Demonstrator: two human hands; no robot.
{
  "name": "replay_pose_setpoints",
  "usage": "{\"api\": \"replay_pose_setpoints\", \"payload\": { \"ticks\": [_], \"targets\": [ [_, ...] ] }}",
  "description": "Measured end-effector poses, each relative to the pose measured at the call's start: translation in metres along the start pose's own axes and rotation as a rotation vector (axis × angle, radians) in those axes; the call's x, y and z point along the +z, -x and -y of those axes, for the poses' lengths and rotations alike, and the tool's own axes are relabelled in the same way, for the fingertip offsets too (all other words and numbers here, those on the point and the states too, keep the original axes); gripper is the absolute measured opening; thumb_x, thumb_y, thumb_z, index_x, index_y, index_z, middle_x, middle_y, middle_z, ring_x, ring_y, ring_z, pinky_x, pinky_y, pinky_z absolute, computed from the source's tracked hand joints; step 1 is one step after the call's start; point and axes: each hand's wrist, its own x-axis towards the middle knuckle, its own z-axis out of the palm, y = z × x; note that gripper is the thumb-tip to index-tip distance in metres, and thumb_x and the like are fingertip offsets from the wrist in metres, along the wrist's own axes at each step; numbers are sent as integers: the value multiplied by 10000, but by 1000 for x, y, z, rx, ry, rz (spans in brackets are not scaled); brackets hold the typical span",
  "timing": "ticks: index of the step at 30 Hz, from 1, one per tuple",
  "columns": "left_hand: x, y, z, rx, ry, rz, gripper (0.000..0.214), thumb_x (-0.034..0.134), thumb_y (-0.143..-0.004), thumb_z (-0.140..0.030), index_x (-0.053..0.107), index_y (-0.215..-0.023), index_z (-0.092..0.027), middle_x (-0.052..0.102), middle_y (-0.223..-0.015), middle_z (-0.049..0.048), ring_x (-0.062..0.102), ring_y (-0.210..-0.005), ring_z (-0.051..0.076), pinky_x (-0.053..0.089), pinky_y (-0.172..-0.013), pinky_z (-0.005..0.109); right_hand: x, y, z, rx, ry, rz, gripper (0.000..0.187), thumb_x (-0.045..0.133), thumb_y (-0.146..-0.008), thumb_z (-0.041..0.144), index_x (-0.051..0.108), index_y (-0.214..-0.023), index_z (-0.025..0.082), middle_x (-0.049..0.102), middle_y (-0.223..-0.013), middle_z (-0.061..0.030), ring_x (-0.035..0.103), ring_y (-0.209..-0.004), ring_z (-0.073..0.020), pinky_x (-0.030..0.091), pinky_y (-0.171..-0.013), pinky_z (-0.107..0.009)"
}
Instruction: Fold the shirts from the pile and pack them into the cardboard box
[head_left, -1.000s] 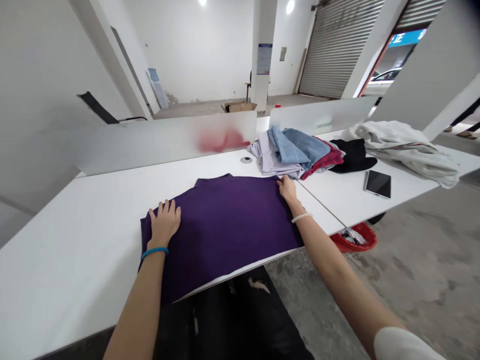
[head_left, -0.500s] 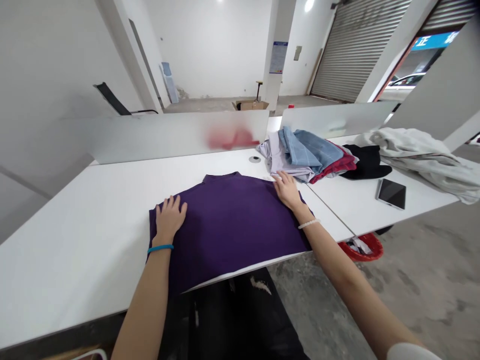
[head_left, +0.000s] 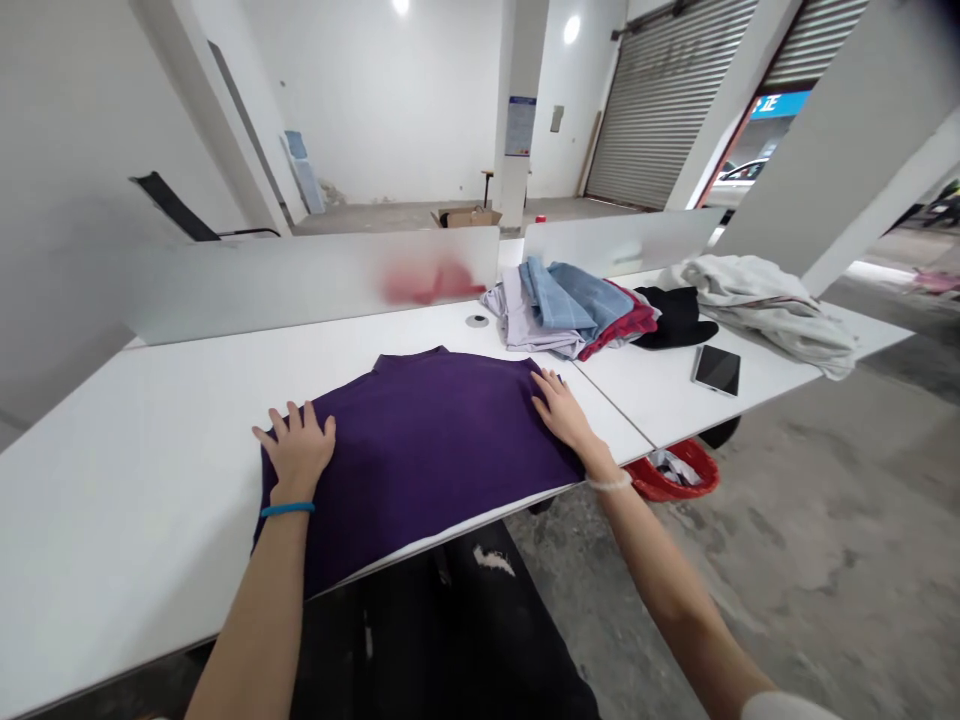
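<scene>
A dark purple shirt (head_left: 427, 440) lies spread flat on the white table (head_left: 135, 470), its lower part hanging over the near edge. My left hand (head_left: 296, 450), with a blue band on the wrist, rests flat on the shirt's left edge with its fingers spread. My right hand (head_left: 559, 408), with a white bead bracelet on the wrist, lies flat on the shirt's right edge, fingers stretched toward the far corner. Neither hand holds anything.
A pile of folded clothes (head_left: 566, 310) in lilac, blue and red sits just beyond the shirt. To its right lie a black garment (head_left: 679, 315), a grey-white garment (head_left: 765, 305) and a dark tablet (head_left: 717, 369). A red bin (head_left: 675, 475) stands under the table. Frosted dividers (head_left: 300, 285) line the back edge.
My right hand slid back along the shirt's right edge from the far corner and flattened. My left hand spread its fingers at the left edge. The view shifted slightly.
</scene>
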Motion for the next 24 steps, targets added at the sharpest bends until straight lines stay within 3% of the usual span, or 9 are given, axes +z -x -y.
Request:
{"api": "replay_pose_setpoints", "payload": {
  "ticks": [3, 6, 9, 11, 13, 16, 24],
  "targets": [
    [-30, 27, -38, 131, 46, -37, 540, 314, -914, -363, 550, -1241, -4, 474, -1350, 252, 285, -1317, 455, 101, -1027, 703, -24, 71, 1, 126, -282, -315, 370, 416, -914, 354, 562, -1205, 177, 602, -1209, -133, 560, -1105, -233, 435, -941, -405],
    [-59, 72, -104, 440, 279, 32, 482, 324, -936, -408, 574, -1230, -119, 584, -1274, 147, 458, -1241, 328, 101, -1084, 645, -33, 131, 3, 393, -514, -542, 305, 492, -879, 439, 614, -992, 183, 654, -906, -66, 599, -792, -184, 479, -733, -327],
    [-69, 120, -169, 846, 451, 154, 541, 379, -911, -506, 508, -1311, -166, 530, -1351, 105, 391, -1316, 276, 114, -1133, 570, -29, 165, 9, 577, -715, -580, 347, 542, -831, 528, 616, -801, 190, 567, -634, 12, 499, -577, -136, 417, -577, -266],
    [-62, 143, -198, 935, 483, 186, 566, 405, -901, -506, 474, -1344, -161, 478, -1399, 108, 350, -1345, 274, 158, -1140, 540, -22, 175, 15, 633, -813, -506, 389, 566, -801, 570, 618, -714, 194, 517, -553, 30, 454, -526, -127, 381, -533, -257],
    [-52, 154, -212, 920, 475, 190, 516, 384, -926, -440, 462, -1356, -165, 460, -1414, 105, 335, -1355, 265, 210, -1134, 511, -14, 179, 24, 667, -899, -421, 421, 601, -757, 606, 630, -673, 195, 525, -538, 23, 463, -521, -133, 377, -523, -259],
    [-42, 156, -215, 886, 456, 185, 466, 338, -951, -386, 466, -1355, -193, 473, -1406, 87, 339, -1355, 248, 266, -1118, 476, -5, 179, 36, 680, -1009, -326, 449, 635, -708, 637, 657, -673, 190, 562, -555, 10, 498, -522, -141, 391, -521, -263],
    [-45, 156, -212, 874, 465, 180, 457, 276, -972, -360, 490, -1331, -174, 479, -1404, 66, 335, -1357, 229, 276, -1116, 445, 1, 159, 44, 594, -1143, -210, 496, 587, -756, 640, 688, -774, 154, 646, -630, -28, 581, -550, -153, 441, -557, -265]
  ]
}}
